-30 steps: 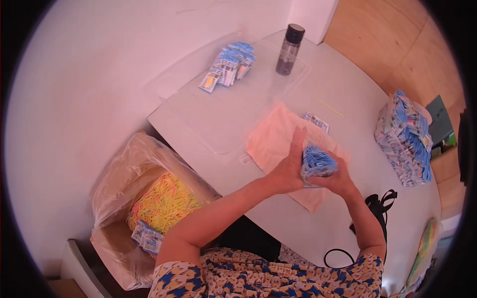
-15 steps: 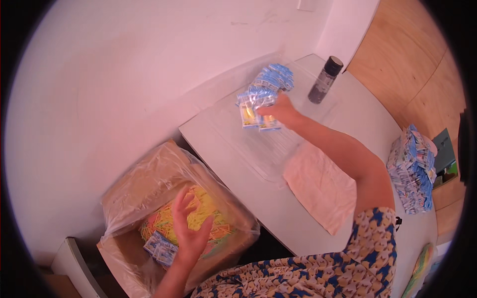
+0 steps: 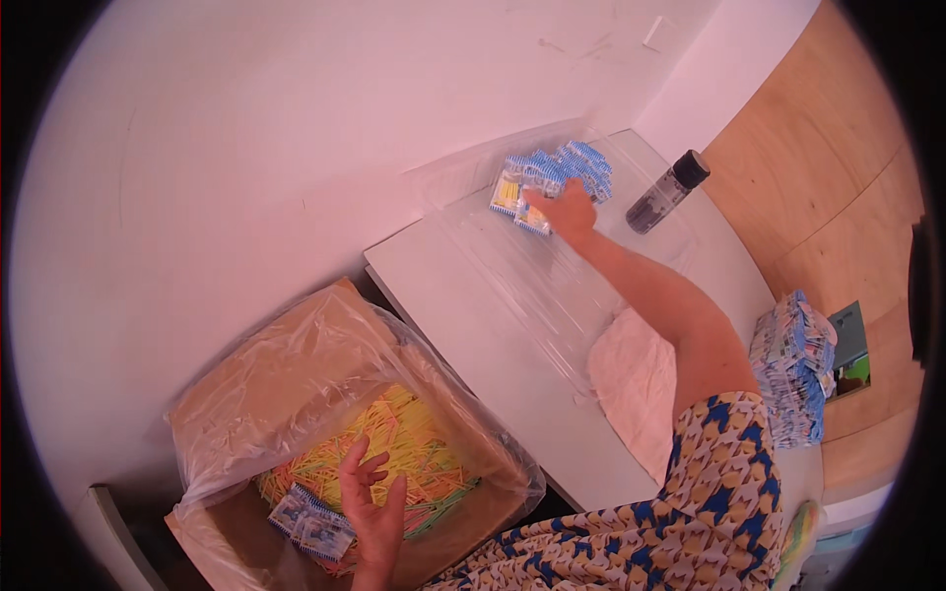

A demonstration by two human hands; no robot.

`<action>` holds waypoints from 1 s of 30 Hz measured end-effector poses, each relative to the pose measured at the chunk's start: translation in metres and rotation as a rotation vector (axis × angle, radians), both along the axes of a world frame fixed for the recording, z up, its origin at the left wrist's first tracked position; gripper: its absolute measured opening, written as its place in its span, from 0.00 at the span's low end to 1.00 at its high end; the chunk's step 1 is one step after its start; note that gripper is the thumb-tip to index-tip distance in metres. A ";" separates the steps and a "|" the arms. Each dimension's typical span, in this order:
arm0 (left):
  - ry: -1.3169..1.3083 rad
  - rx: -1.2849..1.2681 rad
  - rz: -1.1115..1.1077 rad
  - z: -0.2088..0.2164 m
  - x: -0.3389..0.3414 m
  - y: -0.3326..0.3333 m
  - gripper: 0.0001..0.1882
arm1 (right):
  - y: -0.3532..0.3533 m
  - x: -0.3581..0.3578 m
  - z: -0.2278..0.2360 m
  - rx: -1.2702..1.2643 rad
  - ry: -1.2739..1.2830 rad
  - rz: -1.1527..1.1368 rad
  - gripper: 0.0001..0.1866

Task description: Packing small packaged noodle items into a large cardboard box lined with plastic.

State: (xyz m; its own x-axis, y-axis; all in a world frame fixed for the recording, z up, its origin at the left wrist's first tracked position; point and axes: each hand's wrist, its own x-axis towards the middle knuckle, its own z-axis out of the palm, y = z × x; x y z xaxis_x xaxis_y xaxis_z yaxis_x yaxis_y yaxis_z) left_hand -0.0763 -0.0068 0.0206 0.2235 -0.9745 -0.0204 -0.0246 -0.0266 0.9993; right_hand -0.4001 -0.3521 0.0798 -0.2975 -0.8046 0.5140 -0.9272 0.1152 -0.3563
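Observation:
My right hand point(image 3: 570, 212) reaches across the table and grips small clear packets point(image 3: 510, 190) with blue-striped edges, its thumb over the front ones. Yellow contents show through one of them. More blue-edged packets point(image 3: 588, 165) lie just behind the hand, at the far end of a shallow clear plastic tray point(image 3: 512, 300). Held over a cardboard box point(image 3: 286, 360) lined with clear plastic, my left hand point(image 3: 374, 502) is open and palm up, fingers spread and nothing in it. Beneath it are many loose thin yellow, orange and green sticks point(image 3: 399, 428) and a few blue-edged packets point(image 3: 310, 522).
A dark bottle with a black cap point(image 3: 668, 192) stands right of the tray. A pink cloth point(image 3: 631, 384) lies by the tray's near side, under my right arm. Stacked packets point(image 3: 791, 369) sit at the table's right edge. A white wall point(image 3: 246, 148) borders the far left.
My right hand has pushed the packets it holds closer to the pile at the tray's far end. The view has shifted a little. My left hand stays spread over the box.

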 end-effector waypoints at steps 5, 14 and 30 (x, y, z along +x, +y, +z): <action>0.014 -0.055 -0.048 -0.004 -0.002 -0.003 0.28 | -0.011 -0.028 -0.009 0.219 -0.554 0.075 0.23; 0.072 -0.023 -0.058 -0.003 0.003 0.003 0.22 | 0.013 -0.022 0.009 0.366 -0.822 0.198 0.19; -0.038 -0.085 -0.138 -0.014 -0.006 0.003 0.20 | 0.027 -0.015 0.013 0.007 0.412 0.677 0.30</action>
State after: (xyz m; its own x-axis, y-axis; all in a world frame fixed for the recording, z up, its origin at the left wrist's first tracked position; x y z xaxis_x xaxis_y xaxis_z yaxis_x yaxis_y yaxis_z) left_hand -0.0823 -0.0042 0.0069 0.0862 -0.9939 0.0694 -0.0604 0.0643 0.9961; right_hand -0.4153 -0.3249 0.0923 0.4710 -0.7463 0.4704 -0.8537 -0.5199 0.0298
